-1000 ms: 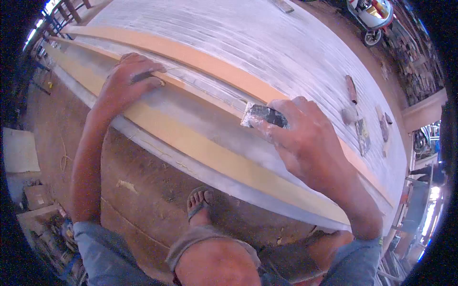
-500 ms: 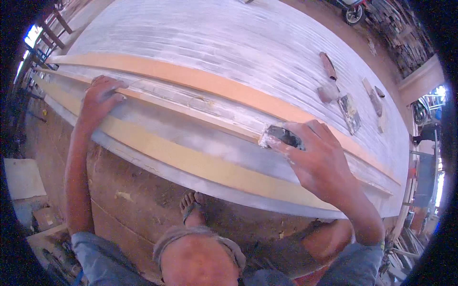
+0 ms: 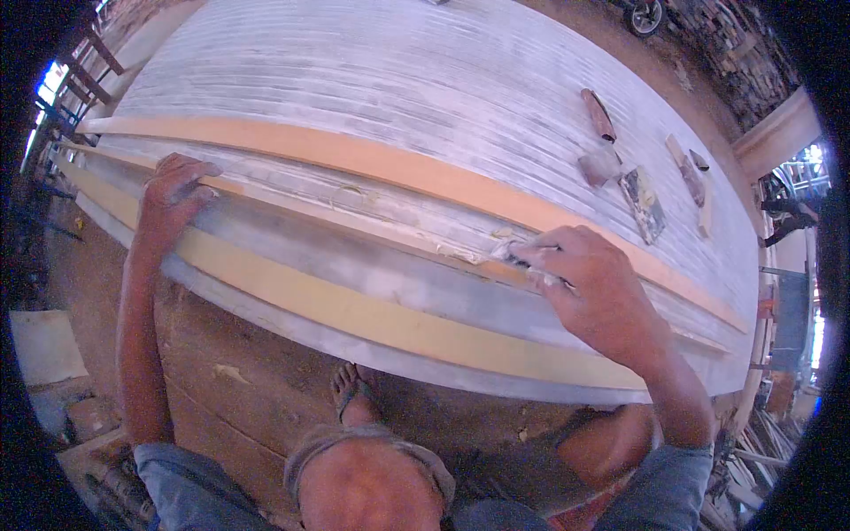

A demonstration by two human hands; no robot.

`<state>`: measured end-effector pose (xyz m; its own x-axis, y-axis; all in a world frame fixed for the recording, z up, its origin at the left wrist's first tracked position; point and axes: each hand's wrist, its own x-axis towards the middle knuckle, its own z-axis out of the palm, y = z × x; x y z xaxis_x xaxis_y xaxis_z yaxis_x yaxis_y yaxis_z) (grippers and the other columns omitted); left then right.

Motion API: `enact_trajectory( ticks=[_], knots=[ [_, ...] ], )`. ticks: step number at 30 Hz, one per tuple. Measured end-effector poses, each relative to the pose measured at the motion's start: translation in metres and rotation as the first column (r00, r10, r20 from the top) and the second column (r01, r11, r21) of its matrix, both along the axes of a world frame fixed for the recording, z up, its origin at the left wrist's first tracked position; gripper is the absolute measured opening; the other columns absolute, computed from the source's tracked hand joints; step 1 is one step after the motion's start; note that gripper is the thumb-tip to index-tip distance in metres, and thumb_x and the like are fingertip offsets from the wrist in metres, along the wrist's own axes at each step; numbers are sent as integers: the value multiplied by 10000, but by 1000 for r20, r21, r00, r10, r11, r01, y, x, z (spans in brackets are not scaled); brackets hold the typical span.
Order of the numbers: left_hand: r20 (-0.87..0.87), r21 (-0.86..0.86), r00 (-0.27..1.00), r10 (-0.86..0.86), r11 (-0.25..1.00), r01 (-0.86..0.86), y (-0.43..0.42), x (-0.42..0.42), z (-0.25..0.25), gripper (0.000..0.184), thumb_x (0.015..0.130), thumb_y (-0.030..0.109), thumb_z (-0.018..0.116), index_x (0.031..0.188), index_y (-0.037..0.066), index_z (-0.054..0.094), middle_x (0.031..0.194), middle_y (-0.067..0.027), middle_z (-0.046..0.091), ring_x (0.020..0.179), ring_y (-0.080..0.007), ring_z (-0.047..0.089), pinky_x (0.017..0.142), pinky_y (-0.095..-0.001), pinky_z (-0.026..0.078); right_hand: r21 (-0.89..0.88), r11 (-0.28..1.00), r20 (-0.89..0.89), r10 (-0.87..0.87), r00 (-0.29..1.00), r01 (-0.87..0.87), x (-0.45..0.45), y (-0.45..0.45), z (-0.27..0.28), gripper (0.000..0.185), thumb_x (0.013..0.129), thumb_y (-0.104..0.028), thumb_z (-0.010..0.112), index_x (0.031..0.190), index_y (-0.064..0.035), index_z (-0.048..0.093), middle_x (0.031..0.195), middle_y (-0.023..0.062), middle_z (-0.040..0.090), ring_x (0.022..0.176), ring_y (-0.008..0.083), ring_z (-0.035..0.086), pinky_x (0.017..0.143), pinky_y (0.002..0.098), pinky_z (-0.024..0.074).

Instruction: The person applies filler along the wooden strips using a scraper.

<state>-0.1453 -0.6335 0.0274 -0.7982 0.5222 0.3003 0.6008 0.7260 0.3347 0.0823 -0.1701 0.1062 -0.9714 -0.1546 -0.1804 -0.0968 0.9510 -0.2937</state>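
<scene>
A narrow wooden strip [image 3: 372,228] lies edge-up along the pale board, between an orange-toned strip [image 3: 354,152] and a yellowish strip [image 3: 354,311]. My left hand [image 3: 181,190] grips the narrow strip near its left end, fingers over the top and thumb on the near side. Farther right, my right hand [image 3: 589,288] is closed around a small putty spreader [image 3: 515,255], mostly hidden by the fingers. Its white-smeared end touches the narrow strip. Whitish putty [image 3: 456,254] sits on the strip just left of the spreader.
On the grooved, whitened board [image 3: 398,80] lie a wooden-handled scraper [image 3: 598,115], a putty-covered plate [image 3: 642,205] and another wooden-handled tool [image 3: 688,181]. A sandaled foot [image 3: 351,389] stands on the brown floor. A wheel [image 3: 644,16] shows at the far right.
My right hand has turned and tilted the spreader, so less of its dark face shows. More putty now shows on the strip beside it. My left hand keeps its grip.
</scene>
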Motion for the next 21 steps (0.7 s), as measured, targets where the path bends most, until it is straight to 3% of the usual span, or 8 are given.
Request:
enact_trajectory(
  ticks=[1, 3, 4, 6, 9, 15, 18, 21],
  knots=[
    [1, 4, 1000, 0, 1000, 0, -1, -1, -1, 385, 732, 31, 773, 1117, 45, 764, 1105, -113, 721, 1101, -300, 637, 1041, -412, 480, 4, 1000, 1, 0, 1000, 0, -2, -2, 0, 448, 833, -32, 689, 1275, -98, 706, 1161, 151, 674, 1090, 353, 627, 982, 450, 493],
    [12, 32, 999, -35, 999, 34, -4, -4, -1, 378, 740, 30, 770, 1118, 49, 764, 1098, -117, 720, 1096, -304, 637, 1042, -411, 479, -37, 993, -301, 94, 949, -111, -7, -11, -1, 443, 793, -113, 679, 1235, -134, 702, 1074, 155, 619, 1018, 366, 601, 935, 486, 498],
    [12, 31, 999, -35, 999, 34, -4, -4, -1, 378, 740, 30, 770, 1118, 49, 764, 1098, -117, 720, 1096, -304, 637, 1042, -411, 479, -38, 993, -301, 94, 949, -111, -12, -18, -2, 443, 793, -113, 679, 1235, -134, 702, 1074, 155, 619, 1018, 366, 601, 935, 486, 498],
    [32, 33, 999, -12, 999, 10, -4, -4, -2, 370, 752, 37, 772, 1121, 52, 764, 1096, -119, 721, 1099, -309, 637, 1046, -411, 476, 89, 947, -361, 318, 876, -308, -26, -35, -3, 473, 753, -115, 706, 1223, -166, 704, 1114, 144, 596, 1055, 347, 588, 940, 480, 486],
    [-52, 3, 998, -38, 999, 39, -7, -5, -6, 371, 758, 46, 777, 1129, 58, 764, 1097, -121, 721, 1103, -310, 637, 1039, -412, 479, 77, 923, -417, 372, 829, -376, -37, -51, -8, 476, 743, -121, 714, 1217, -165, 706, 1103, 142, 585, 1071, 332, 576, 945, 464, 478],
    [-51, -46, 999, 0, 999, -3, -6, -6, -7, 382, 753, 41, 779, 1134, 56, 760, 1080, -120, 717, 1097, -302, 638, 1020, -407, 485, 208, 919, -307, 387, 869, -336, -14, -29, -5, 446, 768, -125, 698, 1214, -143, 706, 1088, 140, 581, 1042, 320, 564, 952, 457, 482],
    [-5, 27, 1000, -17, 999, 17, -11, -8, -8, 368, 750, 45, 777, 1118, 49, 760, 1086, -112, 709, 1093, -291, 639, 1020, -401, 481, 197, 928, -299, 363, 882, -315, -2, -15, -2, 450, 773, -125, 700, 1223, -146, 706, 1088, 140, 581, 1042, 322, 564, 944, 454, 492],
    [27, -26, 999, 23, 999, -22, -8, -7, -1, 362, 746, 47, 777, 1108, 45, 759, 1104, -112, 705, 1098, -287, 639, 1023, -398, 480, 177, 935, -315, 350, 882, -308, 8, -4, -3, 462, 781, -122, 696, 1242, -151, 701, 1094, 141, 584, 1057, 325, 565, 936, 452, 501]
  ],
)
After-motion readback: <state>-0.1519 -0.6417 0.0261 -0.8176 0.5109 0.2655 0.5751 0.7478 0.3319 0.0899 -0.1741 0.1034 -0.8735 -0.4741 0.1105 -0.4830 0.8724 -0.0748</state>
